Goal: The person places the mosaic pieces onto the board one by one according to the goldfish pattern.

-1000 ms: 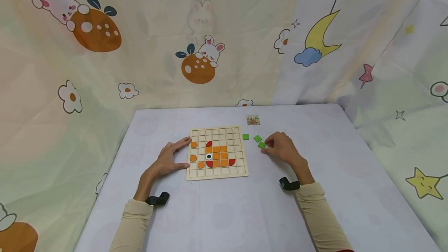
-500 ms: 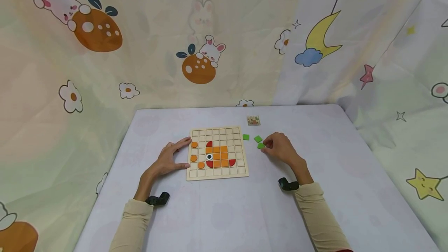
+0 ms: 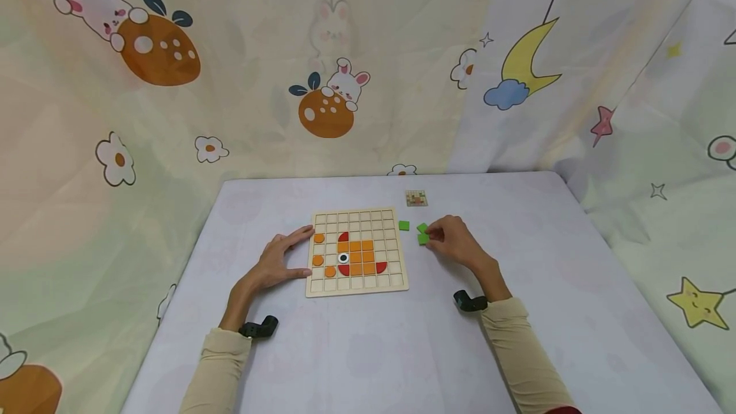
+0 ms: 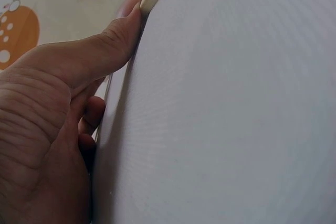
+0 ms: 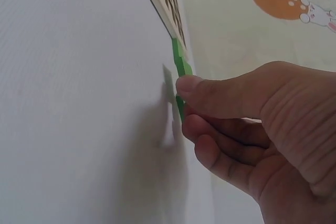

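Note:
My left hand [image 3: 275,265] touches the left edge of a wooden grid board [image 3: 397,281] with spread thumb and forefinger. In the left wrist view the thumb [image 4: 118,38] lies along the board's side. On the board, orange squares [image 3: 362,257], red quarter-round pieces [image 3: 344,236] and a white eye piece [image 3: 343,258] are set together, with orange discs [image 3: 318,260] to their left. Right of the board, my right hand [image 3: 459,243] pinches a green square tile [image 3: 423,239] between thumb and finger, low over the table. Another green tile [image 3: 421,228] lies just behind it.
A third green tile [image 3: 404,225] lies by the board's right edge. A small pattern card [image 3: 416,198] sits farther back on the white-covered table [image 3: 368,350]. A printed cloth [image 3: 397,114] hangs behind the table.
My right hand has moved slightly left, and the green tile at its fingertips has shifted left with it, closer to the tile behind. The left hand and board have stayed put.

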A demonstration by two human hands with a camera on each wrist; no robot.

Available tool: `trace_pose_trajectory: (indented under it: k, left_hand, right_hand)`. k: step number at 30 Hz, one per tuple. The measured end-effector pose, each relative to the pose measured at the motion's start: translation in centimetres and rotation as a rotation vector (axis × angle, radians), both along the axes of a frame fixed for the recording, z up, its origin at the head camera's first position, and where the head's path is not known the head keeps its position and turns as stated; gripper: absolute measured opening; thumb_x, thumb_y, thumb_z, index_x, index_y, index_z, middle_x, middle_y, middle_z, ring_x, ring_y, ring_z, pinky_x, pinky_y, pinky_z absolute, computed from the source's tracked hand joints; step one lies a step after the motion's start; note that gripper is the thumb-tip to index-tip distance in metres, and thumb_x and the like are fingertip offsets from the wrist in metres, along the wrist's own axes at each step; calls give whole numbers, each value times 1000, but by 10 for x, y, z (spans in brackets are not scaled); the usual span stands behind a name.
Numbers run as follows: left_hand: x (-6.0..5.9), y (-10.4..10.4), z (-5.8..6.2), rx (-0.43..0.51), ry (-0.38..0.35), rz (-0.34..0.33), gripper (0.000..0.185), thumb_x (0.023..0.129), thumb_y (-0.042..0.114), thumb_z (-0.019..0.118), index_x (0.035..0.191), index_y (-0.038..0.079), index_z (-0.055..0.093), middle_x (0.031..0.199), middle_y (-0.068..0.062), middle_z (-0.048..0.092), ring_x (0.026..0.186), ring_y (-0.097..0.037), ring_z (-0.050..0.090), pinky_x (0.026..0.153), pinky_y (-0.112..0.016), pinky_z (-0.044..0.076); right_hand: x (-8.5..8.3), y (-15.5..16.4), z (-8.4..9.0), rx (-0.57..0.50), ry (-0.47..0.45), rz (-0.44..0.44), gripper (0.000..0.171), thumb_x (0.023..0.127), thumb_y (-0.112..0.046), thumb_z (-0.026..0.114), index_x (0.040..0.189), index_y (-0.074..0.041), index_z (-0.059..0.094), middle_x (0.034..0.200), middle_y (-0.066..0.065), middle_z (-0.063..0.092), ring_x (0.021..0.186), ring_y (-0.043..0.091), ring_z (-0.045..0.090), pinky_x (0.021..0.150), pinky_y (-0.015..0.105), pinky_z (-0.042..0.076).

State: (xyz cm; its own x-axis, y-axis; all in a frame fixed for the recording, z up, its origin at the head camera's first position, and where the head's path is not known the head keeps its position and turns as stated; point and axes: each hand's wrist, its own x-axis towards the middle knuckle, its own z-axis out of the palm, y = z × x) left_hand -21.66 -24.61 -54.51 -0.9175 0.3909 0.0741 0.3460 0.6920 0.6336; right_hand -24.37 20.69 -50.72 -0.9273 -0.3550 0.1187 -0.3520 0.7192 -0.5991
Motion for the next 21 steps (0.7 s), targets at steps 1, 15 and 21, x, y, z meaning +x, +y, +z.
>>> trace_pose_trajectory:
  k: [1, 15, 21]
  left_hand:
    - [0, 0, 0, -2, 1, 1, 98, 71, 51, 88, 154, 25, 42, 165, 5, 35, 103, -17, 41, 86, -37, 31]
    - [-1, 1, -1, -8, -4, 12, 99, 70, 56, 87, 154, 27, 42, 165, 6, 34, 108, -17, 42, 89, -39, 30]
    - [-1, 1, -2, -3, 7, 8, 98, 71, 54, 87, 154, 27, 43, 165, 5, 35, 104, -15, 40, 86, -37, 30]
  right_hand:
    - [-1, -1, 0, 0, 0, 4, 24, 80, -3, 81, 104, 2, 77, 90, 8, 76, 79, 15, 65, 74, 31, 53]
    - [-13, -25, 5, -13, -30, 38, 25, 82, -1, 78, 106, 2, 77, 89, 7, 75, 77, 14, 63, 71, 29, 52]
    - [-19, -39, 5, -33, -47, 59, 24, 82, -1, 78, 106, 3, 77, 90, 8, 75, 76, 14, 63, 70, 27, 52]
